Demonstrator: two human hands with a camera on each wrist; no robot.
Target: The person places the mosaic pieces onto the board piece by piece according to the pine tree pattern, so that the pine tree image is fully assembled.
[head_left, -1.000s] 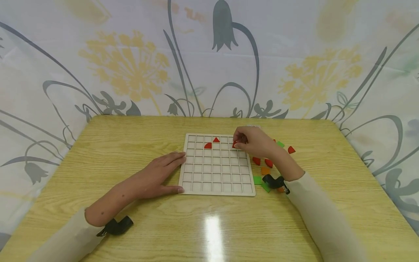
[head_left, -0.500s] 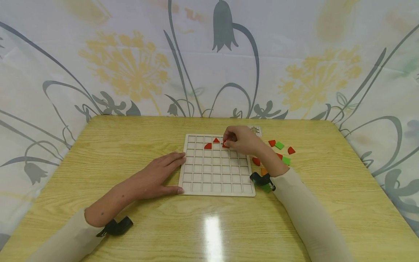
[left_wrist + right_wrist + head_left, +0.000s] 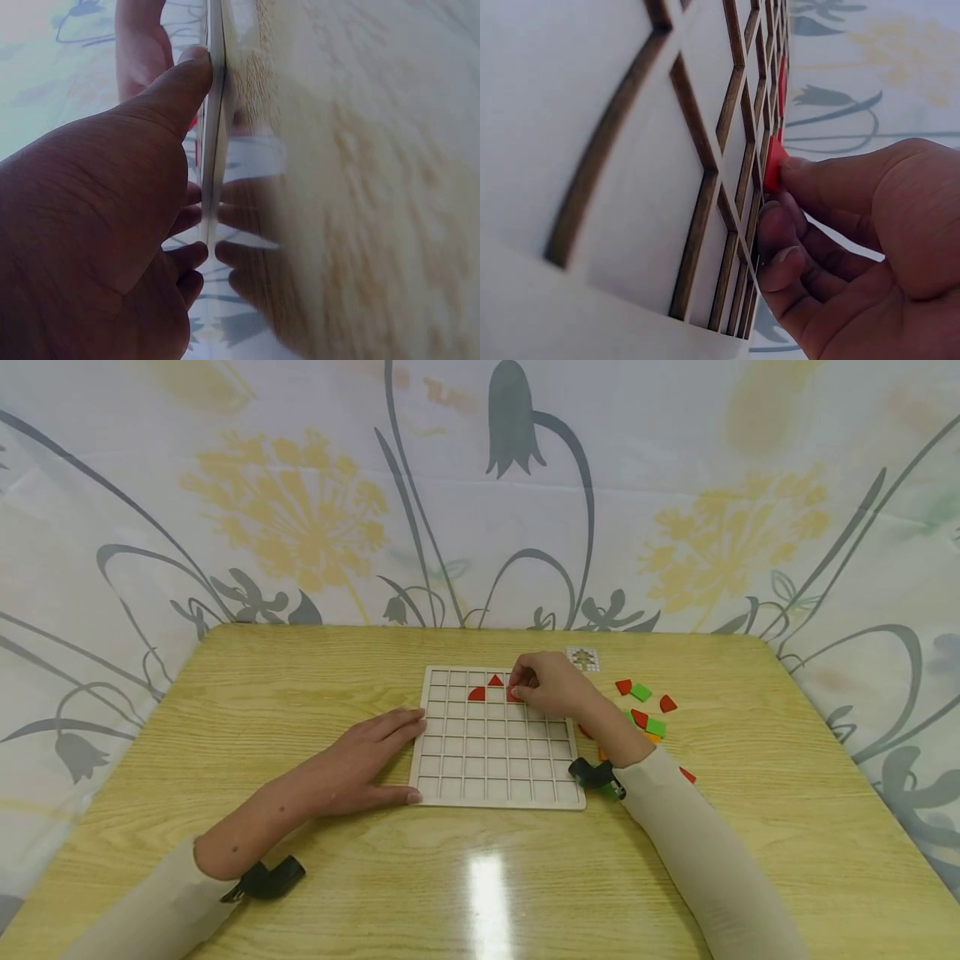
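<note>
A pale wooden grid board (image 3: 495, 804) lies on the table, its square cells divided by thin ridges. My left hand (image 3: 360, 764) lies at its left edge, fingers extended, with thumb and fingertips touching the rim. Between thumb and fingers, my right hand (image 3: 551, 683) pinches a red tile (image 3: 772, 166) at a cell in the second row from the back. The fingers hide part of this tile in the head view. A red triangle tile (image 3: 496, 681) sits in the back row, and a red quarter-circle tile (image 3: 477, 694) in the second row.
Right of the board lie several loose red, green and orange tiles, among them a green square (image 3: 656, 728) and a red quarter-circle (image 3: 667, 703); my right forearm covers some. A small patterned card (image 3: 582, 659) lies behind the board. A flower-printed backdrop stands behind the table (image 3: 337, 877).
My right hand has carried the red tile left across the board, then lowered slightly at the second row. The card behind it has come into full view. My left hand has stayed still.
</note>
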